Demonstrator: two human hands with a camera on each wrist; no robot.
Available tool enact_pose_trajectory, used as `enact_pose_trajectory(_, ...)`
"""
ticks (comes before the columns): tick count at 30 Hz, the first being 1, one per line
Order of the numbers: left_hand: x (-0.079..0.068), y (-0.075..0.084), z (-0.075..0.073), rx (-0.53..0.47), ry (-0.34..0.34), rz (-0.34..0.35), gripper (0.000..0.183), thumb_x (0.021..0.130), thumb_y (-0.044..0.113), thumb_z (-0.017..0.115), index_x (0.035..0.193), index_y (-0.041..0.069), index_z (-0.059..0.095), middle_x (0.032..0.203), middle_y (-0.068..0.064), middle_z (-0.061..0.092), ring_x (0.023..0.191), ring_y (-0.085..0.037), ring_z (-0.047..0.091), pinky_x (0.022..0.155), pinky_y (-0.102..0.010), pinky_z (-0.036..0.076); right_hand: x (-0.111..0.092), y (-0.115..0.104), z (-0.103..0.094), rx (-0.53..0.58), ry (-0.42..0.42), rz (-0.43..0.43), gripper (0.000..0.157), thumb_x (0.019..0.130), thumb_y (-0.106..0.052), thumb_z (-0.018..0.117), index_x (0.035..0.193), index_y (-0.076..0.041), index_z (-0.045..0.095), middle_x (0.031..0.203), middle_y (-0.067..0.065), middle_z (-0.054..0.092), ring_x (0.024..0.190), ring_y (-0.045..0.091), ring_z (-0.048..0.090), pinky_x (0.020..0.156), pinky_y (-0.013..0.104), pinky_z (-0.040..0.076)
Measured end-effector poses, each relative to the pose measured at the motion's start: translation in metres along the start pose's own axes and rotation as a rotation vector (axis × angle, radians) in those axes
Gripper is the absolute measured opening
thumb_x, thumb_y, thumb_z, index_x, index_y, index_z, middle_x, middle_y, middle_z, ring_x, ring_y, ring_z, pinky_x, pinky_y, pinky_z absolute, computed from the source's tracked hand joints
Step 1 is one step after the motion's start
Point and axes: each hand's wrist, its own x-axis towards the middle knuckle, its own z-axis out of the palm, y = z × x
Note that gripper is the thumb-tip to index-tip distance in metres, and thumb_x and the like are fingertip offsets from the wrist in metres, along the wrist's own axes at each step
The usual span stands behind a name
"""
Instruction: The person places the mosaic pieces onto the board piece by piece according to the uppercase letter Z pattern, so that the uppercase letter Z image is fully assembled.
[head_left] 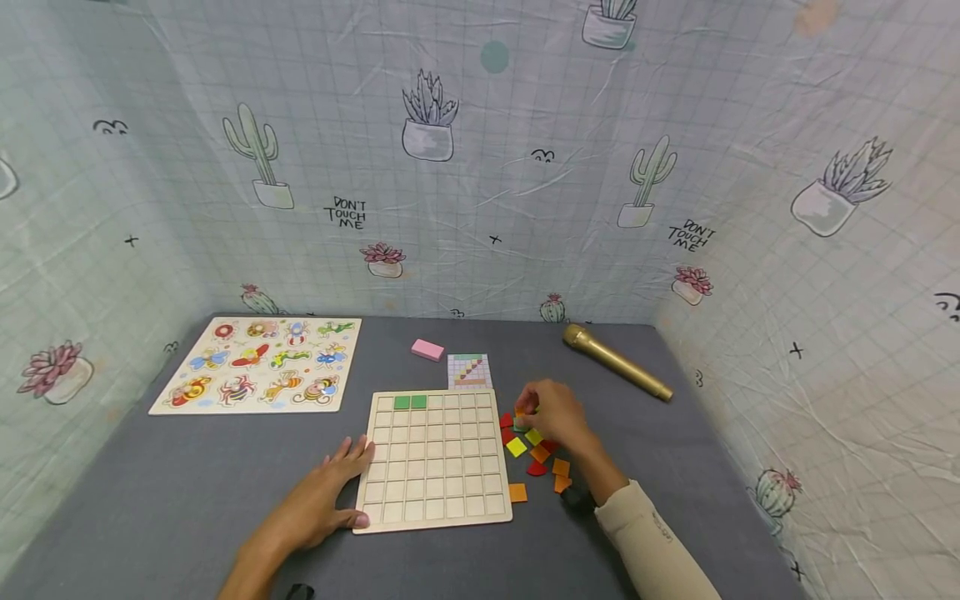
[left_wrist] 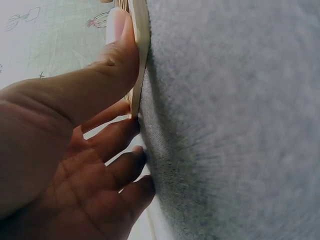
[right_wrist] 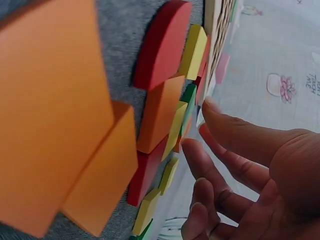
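A wooden grid board point(head_left: 435, 458) lies on the table, with two green square tiles point(head_left: 410, 402) side by side in its top row. My left hand point(head_left: 330, 492) rests with spread fingers at its left edge; in the left wrist view the thumb point(left_wrist: 117, 55) lies on the board's rim point(left_wrist: 142, 35). To the right of the board is a loose pile of red, yellow, orange and green tiles point(head_left: 517, 447). Over the far part of that pile hovers my right hand point(head_left: 555, 412), fingers bent. Its thumb and forefinger stand apart near a green tile point(right_wrist: 188, 107), and I see nothing held between them.
Behind the board lie a small patterned card point(head_left: 469, 372) and a pink block point(head_left: 427, 350). An insect picture board point(head_left: 262, 367) is at the back left, a gold microphone point(head_left: 618, 362) at the back right. Patterned cloth point(head_left: 487, 183) walls the table's back and sides.
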Motion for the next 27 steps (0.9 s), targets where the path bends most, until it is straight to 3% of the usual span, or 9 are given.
enact_pose_trajectory(18,0.0033,0.0045,-0.0028,0.003,-0.014,-0.03,0.104,0.07,0.025,0.095,0.159,-0.001,0.046,0.168,-0.025,0.036,0.158,-0.053,0.027,0.122,-0.073,0.03,-0.006,-0.0033,0.0035,-0.07,-0.057,0.017,0.02,0.085,-0.023,0.091,0.084,-0.02,0.071,0.076,-0.004,0.064,0.069,0.017,0.059,0.064,0.036,0.044)
enact_pose_trajectory(27,0.0022,0.0044,-0.003,-0.004,-0.011,-0.023,0.104,0.07,0.024,0.095,0.158,-0.002,0.047,0.168,-0.026,0.036,0.158,-0.053,0.027,0.122,-0.075,0.03,-0.0056,-0.0039,-0.0006,0.009,-0.068,-0.026,0.016,0.089,-0.016,0.087,0.087,-0.016,0.071,0.071,-0.001,0.063,0.063,0.018,0.058,0.055,0.031,0.044)
